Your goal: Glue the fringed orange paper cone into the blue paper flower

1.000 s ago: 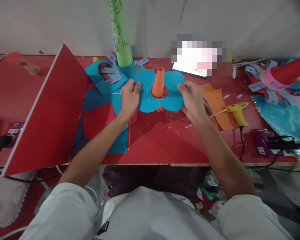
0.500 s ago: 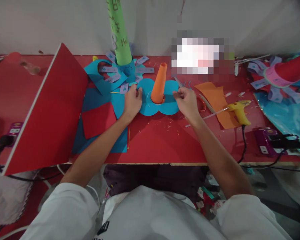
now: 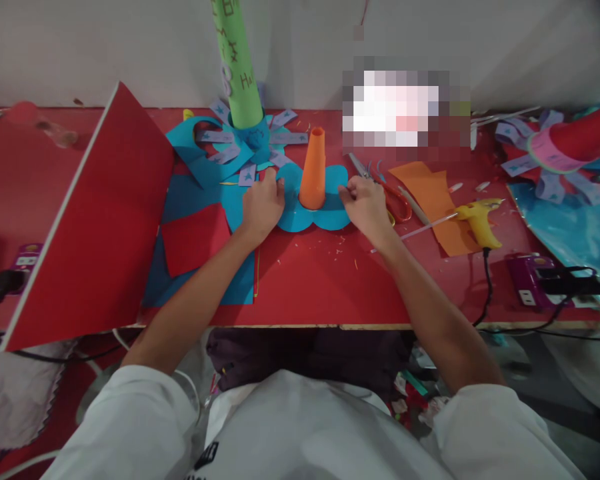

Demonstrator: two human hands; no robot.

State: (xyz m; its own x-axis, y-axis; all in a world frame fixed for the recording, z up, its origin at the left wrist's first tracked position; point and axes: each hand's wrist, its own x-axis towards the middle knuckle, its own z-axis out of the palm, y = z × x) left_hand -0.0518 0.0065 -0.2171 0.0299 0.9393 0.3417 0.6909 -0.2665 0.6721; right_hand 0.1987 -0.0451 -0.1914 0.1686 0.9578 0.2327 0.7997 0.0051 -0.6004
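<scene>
A blue paper flower shape (image 3: 330, 215) lies on the red table (image 3: 320, 280) with an orange paper cone (image 3: 313, 170) standing upright through its middle hole. My left hand (image 3: 263, 205) presses and pinches the flower's left edge. At the flower's right edge my right hand (image 3: 365, 207) has its fingers curled closed on the paper. Behind them a green paper tube (image 3: 239, 67) rises from a blue base ringed with lilac strips.
A big red card sheet (image 3: 90, 220) leans at the left. Red-handled scissors (image 3: 387, 193), orange paper (image 3: 433, 200) and a yellow glue gun (image 3: 477, 223) lie to the right. A purple power strip (image 3: 530, 283) sits near the front edge. A red tube craft (image 3: 575, 143) is far right.
The blue flower has slid down the cone toward the table. Both hands have come closer together at its edges, and the cone now stands more upright.
</scene>
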